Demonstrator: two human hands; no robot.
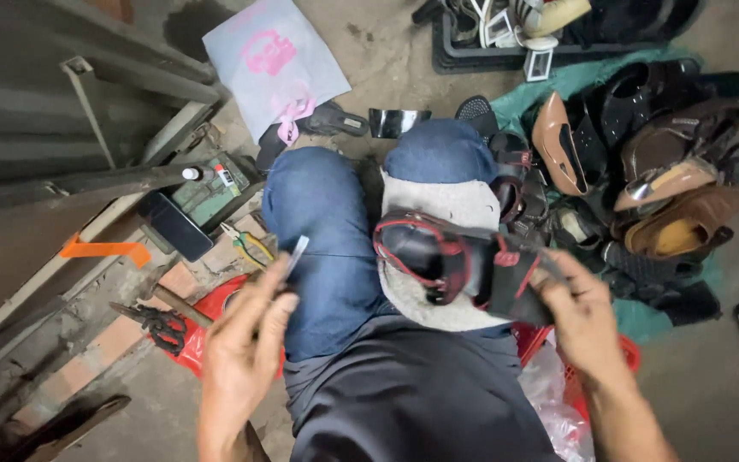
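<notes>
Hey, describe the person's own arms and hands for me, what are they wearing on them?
Both forearms are bare, with no sleeves in view. The left hand and right hand wear no gloves, and no rings, watch or bracelets can be seen on them.

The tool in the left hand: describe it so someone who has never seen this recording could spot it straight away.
Start at the person's blue-jeaned knees in mid frame. Just left of them, the left hand pinches a thin, flat, pale metal blade that points up over the thigh. Unlike the scissors and pliers lying on the floor nearby, it is a single plain strip, held up.
</notes>
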